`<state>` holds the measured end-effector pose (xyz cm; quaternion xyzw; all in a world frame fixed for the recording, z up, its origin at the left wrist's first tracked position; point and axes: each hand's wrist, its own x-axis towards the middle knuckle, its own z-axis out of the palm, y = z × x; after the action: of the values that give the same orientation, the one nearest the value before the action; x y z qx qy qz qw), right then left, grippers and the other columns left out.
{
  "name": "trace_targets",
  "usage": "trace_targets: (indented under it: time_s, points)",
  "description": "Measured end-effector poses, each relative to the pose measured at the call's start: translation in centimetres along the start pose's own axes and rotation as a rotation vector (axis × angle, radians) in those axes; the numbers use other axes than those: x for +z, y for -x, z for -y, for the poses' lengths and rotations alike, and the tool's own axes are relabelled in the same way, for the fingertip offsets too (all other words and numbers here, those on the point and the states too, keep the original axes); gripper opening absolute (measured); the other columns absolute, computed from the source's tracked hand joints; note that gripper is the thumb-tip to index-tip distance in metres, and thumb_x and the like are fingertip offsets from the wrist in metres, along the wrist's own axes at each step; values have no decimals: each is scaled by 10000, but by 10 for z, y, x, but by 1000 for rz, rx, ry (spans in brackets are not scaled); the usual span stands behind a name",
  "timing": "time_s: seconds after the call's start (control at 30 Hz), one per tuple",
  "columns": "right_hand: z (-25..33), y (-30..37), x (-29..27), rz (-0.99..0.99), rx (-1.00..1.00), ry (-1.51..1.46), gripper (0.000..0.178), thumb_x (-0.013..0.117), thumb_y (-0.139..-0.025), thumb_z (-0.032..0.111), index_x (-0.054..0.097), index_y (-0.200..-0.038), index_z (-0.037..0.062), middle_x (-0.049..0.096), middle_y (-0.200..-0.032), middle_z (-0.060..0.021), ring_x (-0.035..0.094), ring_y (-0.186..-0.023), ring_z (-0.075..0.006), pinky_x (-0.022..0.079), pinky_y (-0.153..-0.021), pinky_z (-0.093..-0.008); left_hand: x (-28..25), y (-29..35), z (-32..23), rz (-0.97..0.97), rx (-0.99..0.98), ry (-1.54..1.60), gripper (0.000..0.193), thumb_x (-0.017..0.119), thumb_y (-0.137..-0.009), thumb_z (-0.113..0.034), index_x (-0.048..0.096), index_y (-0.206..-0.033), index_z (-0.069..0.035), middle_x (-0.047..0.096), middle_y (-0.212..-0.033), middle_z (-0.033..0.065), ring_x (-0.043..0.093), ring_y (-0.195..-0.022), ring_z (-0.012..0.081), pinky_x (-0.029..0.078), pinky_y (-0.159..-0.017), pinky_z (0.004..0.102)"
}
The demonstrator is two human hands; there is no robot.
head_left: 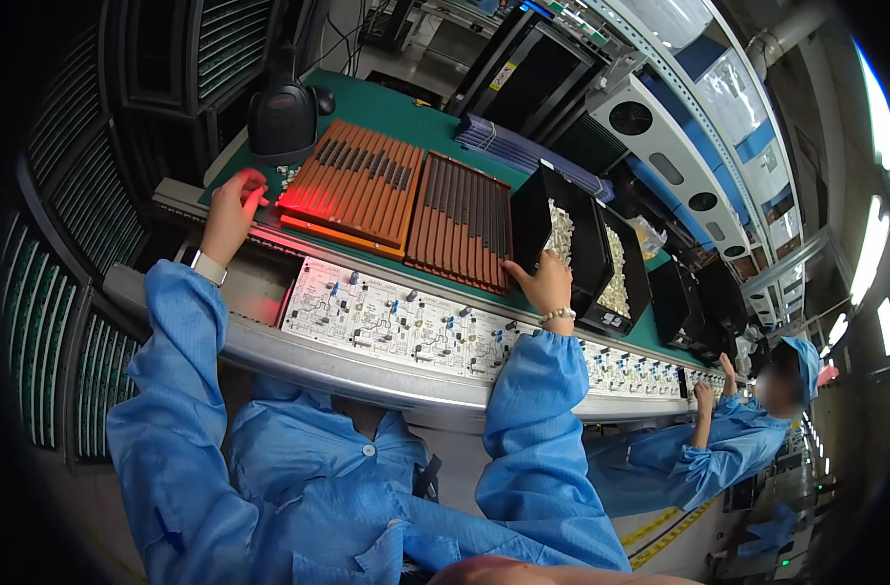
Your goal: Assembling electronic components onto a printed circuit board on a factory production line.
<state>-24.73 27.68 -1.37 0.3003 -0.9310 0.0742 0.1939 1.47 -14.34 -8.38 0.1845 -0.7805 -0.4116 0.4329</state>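
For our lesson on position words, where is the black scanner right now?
In the head view, the black scanner stands at the upper left on the green surface, just beyond the person's left hand, beside the leftmost brown slotted tray.

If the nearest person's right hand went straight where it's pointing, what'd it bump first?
The right hand would probably meet the black bin holding small pale parts; depth is unclear, so it may be touching the bin.

Left hand [234,207], right hand [546,286] well apart
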Motion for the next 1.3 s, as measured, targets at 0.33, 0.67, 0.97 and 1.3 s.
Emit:
trace_targets:
  time_s: [0.33,0.67,0.97,1.3]
  points:
    - [-8,1,-5,-244,-119,-254,450,865,-721,303,617,-838,-55,601,-754,-150,607,-644,-296,493,-615,-370,-4,-1,-3,38,-2,-10,150,643,-917,-36,627,-1035,56,694,-866,97,696,-737,164,527,-663,265]
    - [-23,9,-23,-120,6,-839,267,782,-799,54,695,-1031,-46,731,-856,-84,703,-777,-133,559,-714,-250,-7,-2,11,29,-10,21,124,629,-921,-36,616,-1015,45,698,-840,112,705,-702,173,538,-636,263]
    - [25,11,-26,-125,-61,-1023,141,716,-882,49,710,-999,-30,733,-850,-68,698,-732,-109,543,-625,-220,-29,41,-60,66,-123,170,149,608,-935,-14,605,-1066,55,692,-896,122,695,-774,162,538,-691,249]
    - [81,21,-11,32,-471,-847,260,723,-826,-13,706,-1083,22,631,-927,-53,609,-754,-123,491,-658,-244,-6,67,-94,694,81,-174,170,659,-831,-33,656,-977,54,659,-894,157,662,-798,229,531,-747,308]
